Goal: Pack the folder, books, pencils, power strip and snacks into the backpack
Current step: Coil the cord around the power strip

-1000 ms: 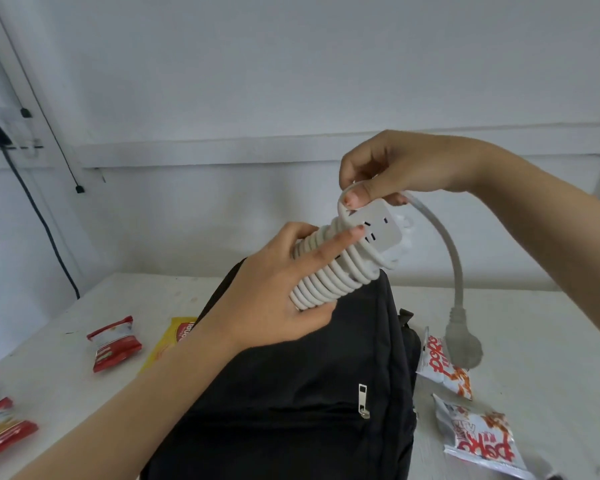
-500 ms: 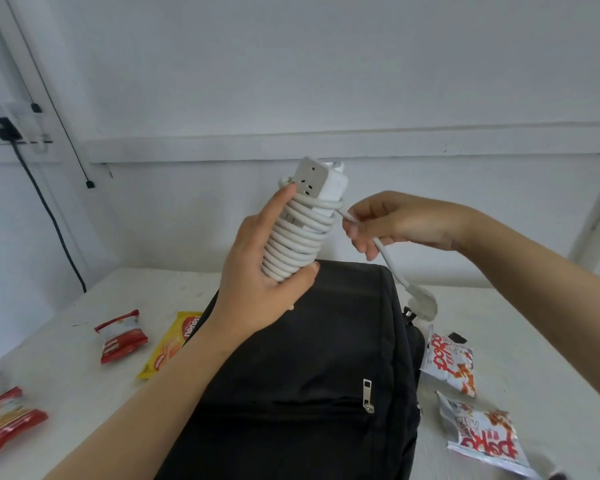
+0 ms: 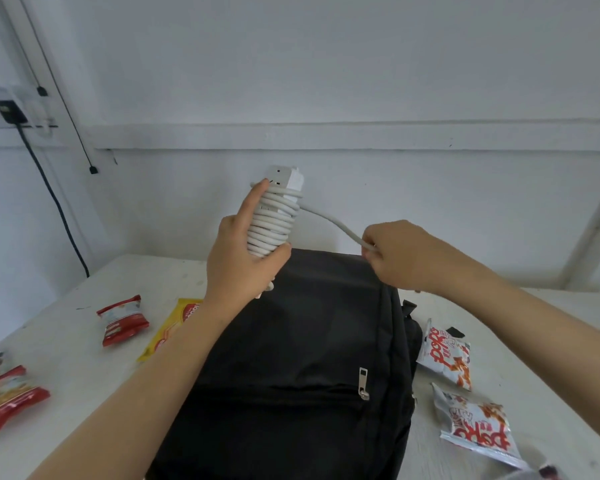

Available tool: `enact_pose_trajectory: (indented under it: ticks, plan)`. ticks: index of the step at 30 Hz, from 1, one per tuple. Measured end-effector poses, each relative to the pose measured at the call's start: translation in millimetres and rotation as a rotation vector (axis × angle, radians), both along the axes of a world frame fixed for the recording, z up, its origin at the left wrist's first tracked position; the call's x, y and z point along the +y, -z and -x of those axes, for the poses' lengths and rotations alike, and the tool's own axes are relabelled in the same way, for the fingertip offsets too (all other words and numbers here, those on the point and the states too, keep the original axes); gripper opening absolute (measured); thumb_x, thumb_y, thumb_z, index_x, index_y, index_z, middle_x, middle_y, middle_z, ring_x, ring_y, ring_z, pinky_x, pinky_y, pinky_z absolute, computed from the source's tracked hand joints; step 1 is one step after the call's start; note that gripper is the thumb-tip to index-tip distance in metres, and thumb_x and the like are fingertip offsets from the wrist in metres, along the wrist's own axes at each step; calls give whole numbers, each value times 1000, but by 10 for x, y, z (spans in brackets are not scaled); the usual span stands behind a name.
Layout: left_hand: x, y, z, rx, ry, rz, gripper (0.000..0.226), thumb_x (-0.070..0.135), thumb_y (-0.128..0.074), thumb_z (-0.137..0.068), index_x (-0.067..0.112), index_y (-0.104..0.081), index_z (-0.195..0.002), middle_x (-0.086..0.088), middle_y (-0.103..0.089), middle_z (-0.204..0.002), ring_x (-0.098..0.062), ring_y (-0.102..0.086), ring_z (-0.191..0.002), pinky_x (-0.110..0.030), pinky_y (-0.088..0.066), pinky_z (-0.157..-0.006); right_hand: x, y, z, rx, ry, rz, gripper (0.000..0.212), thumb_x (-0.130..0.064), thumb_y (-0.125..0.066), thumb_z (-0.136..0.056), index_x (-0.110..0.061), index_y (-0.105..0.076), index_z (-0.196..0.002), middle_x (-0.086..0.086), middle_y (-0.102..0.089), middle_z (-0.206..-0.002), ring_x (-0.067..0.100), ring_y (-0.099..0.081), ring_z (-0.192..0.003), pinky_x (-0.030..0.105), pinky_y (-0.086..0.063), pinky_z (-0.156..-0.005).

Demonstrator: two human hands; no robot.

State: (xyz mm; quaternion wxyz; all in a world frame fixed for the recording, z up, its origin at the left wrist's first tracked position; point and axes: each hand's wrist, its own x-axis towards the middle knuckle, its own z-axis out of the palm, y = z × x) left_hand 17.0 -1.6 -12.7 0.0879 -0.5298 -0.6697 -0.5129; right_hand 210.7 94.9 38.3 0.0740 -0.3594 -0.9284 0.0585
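The right hand [image 3: 407, 259] has pulled the smooth white cord [image 3: 330, 220] rightward, pinching it; the left hand [image 3: 234, 261] grips the coil-wrapped white plastic power strip [image 3: 274, 220] upright.

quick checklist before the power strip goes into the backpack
1. Left hand grips the power strip: ok.
2. Cord wound snug round the strip: ok.
3. Free end of the cord secured: not ok, the right hand pinches it, with a loose stretch between.
4. Backpack open to receive it: cannot tell, no open mouth shows.
5. Snack packets off the backpack: ok, they lie on the table beside it.
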Motion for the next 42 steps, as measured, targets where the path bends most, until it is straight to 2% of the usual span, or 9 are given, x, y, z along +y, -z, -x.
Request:
enact_pose_trajectory:
  ticks: [5,10,14,18,24,29,32,38,42]
  plan:
    - [-41,58,84,148,-106,147,81,35,-70,-74,48,-24,-139,0,-44,-107,-11,-50,-82,-20,-39,-61,-39,-65,-67,97,-55,-793,13,-16,-70,-81,-14,-58,-75,1,-40,-52,18,-21,-38,29,-26,-61]
    - [-64,94,107,368,-101,274,75,31,-68,-72,50,-29,-133,0,-44,-113,-15,-49,-95,-27,-41,-66,-160,-384,-104,-95,-205,-699,18,-20,-47,-91,-21,-65,-93,-1,-55,-88,23,-56,-72,30,-36,-64]
    - [-40,72,93,458,-47,339,73,33,-66,-73,54,-26,-132,2,-43,-111,-12,-44,-92,-25,-36,-67,-215,-471,-35,-107,-492,-963,18,-10,-64,-75,-22,-64,-61,-3,-54,-62,23,-51,-58,38,-38,-80]
    - [-71,-1,97,484,143,423,77,33,-67,-75,55,-23,-134,8,-44,-110,-7,-44,-91,-18,-34,-66,-183,-618,24,6,-632,-1064,20,-14,-58,-79,-26,-67,-65,-5,-58,-63,22,-54,-65,41,-26,-91]
    - [-248,-90,-40,180,416,361,110,17,-78,-62,55,-7,-136,15,-54,-103,-9,-58,-89,-30,-52,-74,-31,-783,103,199,-729,-608,14,-43,-72,-72,-31,-73,-79,-11,-64,-77,7,-52,-64,35,-34,-84]
    - [-421,-148,-203,-115,703,218,124,-7,-77,-60,48,-1,-141,-5,-59,-102,-26,-63,-90,-28,-52,-78,60,-720,152,541,-717,102,30,-12,-82,-69,2,-65,-90,-6,-58,-82,-2,-53,-71,11,-39,-69]
    - [-503,-190,-249,-298,847,115,117,-2,-72,-62,47,-1,-141,-21,-58,-103,-36,-62,-87,-36,-53,-76,108,-593,180,758,-671,363,22,-6,-77,-72,3,-64,-87,-1,-61,-80,3,-54,-69,15,-43,-66]
    - [-475,-147,-275,-700,961,16,106,8,-68,-63,50,-10,-141,-23,-56,-110,-39,-53,-78,-46,-53,-66,75,-339,280,964,-554,507,28,-5,-52,-90,-25,-70,-91,-12,-69,-81,9,-58,-65,21,-42,-53]
    - [-490,-214,-272,-1028,1077,80,135,14,-86,-53,7,12,-145,-26,-61,-85,-34,-59,-52,-34,-51,-43,-9,-281,270,1045,-494,663,25,-18,-39,-100,-27,-61,-111,-5,-64,-90,16,-66,-73,31,-52,-69]
